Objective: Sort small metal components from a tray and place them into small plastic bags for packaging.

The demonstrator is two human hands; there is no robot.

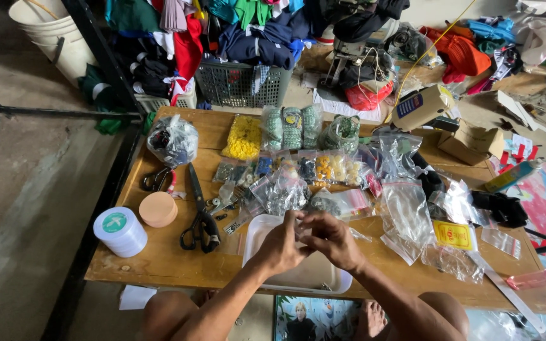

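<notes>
**Both hands meeting over the white tray**

The left hand (280,245) and right hand (335,240) are pressing together fingertip to fingertip, just above the white tray (257,237) at the table's (159,262) near edge. Each grip is pinching closed on something too small to make out, held right between the two hands, so neither is nearer. Black scissors (200,218) are lying to the left, clear bags (406,218) to the right.

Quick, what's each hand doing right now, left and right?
Left hand: fingers curled, pinching something too small to tell, over the white tray.
Right hand: fingers curled against the left; contents cannot be told.
</notes>
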